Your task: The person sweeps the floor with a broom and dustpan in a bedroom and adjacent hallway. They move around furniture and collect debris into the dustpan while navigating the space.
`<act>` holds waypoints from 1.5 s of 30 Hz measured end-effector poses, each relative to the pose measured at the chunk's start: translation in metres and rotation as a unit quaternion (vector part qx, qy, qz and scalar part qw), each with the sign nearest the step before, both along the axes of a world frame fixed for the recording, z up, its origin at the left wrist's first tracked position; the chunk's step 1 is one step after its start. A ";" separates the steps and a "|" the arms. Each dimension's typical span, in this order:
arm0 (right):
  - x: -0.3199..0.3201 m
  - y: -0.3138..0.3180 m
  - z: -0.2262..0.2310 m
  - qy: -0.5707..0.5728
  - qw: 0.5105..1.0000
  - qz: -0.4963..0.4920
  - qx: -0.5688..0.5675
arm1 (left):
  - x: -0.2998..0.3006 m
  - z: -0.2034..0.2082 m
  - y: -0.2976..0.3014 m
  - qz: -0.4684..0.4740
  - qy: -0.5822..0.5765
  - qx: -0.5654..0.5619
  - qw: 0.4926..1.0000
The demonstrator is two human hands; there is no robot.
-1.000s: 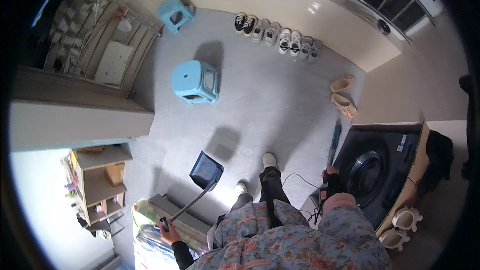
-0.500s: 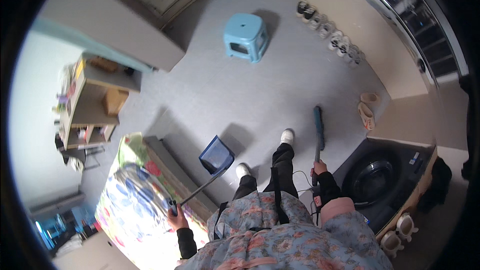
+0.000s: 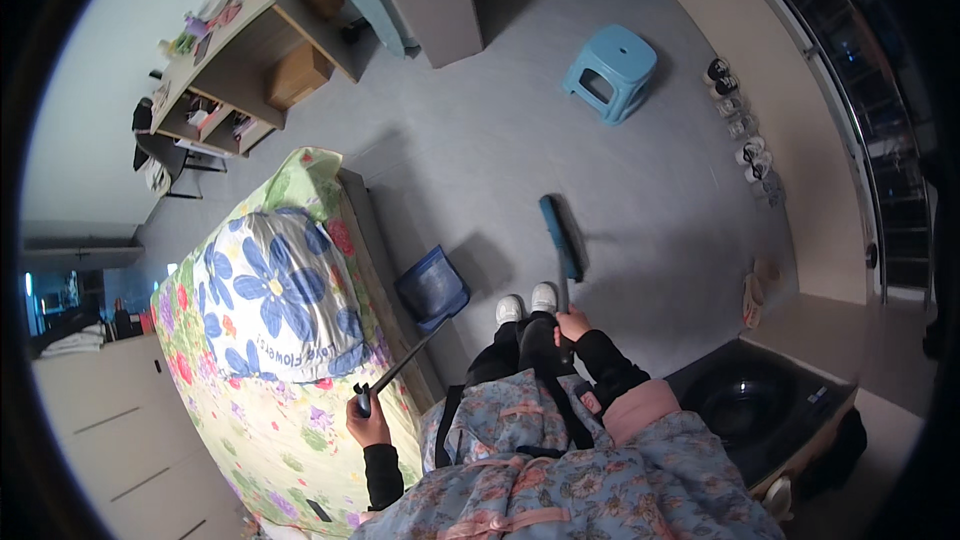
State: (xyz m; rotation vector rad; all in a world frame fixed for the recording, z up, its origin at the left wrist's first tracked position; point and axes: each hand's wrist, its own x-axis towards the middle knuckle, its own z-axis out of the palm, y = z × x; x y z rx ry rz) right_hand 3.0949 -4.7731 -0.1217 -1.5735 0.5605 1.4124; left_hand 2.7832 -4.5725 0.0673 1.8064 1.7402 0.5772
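My left hand (image 3: 369, 424) is closed round the top of the long dark handle of a blue dustpan (image 3: 433, 287). The pan hangs or rests by the bed's right side; whether it touches the floor I cannot tell. In my right hand (image 3: 573, 325) is the handle of a broom, gripped in front of my legs. The teal broom head (image 3: 558, 237) points away from me over the grey floor, just beyond my white shoes (image 3: 526, 304), to the right of the dustpan.
A bed (image 3: 250, 420) with a flowered cover and pillow (image 3: 275, 290) stands on the left. Ahead is a light-blue stool (image 3: 613, 70). Shoes (image 3: 745, 130) line the right wall. A black washing machine (image 3: 745, 402) stands near right, a desk (image 3: 225, 80) far left.
My view has turned, so the room's things have shifted in it. My right hand and the broom have swung leftward, closer to the dustpan. My feet are closer together.
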 end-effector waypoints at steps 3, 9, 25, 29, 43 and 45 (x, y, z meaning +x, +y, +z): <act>0.003 0.031 -0.001 0.008 0.999 0.015 0.050 | -0.010 0.001 -0.004 0.016 0.000 0.013 1.000; 0.056 0.021 0.010 0.108 0.985 -0.017 0.130 | -0.016 0.016 -0.009 0.053 0.007 -0.009 0.999; 0.041 -0.215 0.042 -0.007 0.992 -0.118 -0.053 | 0.080 0.030 0.053 -0.002 -0.054 0.090 0.994; 0.006 -0.241 0.003 0.038 0.976 -0.198 -0.077 | 0.107 0.032 0.095 -0.001 -0.098 0.066 0.993; -0.114 -0.004 -0.057 -0.040 0.954 -0.227 -0.194 | 0.201 0.010 0.344 -0.159 -0.151 0.023 0.975; -0.116 0.056 -0.063 -0.058 0.944 -0.285 -0.154 | 0.198 0.011 0.388 -0.204 -0.150 0.026 0.967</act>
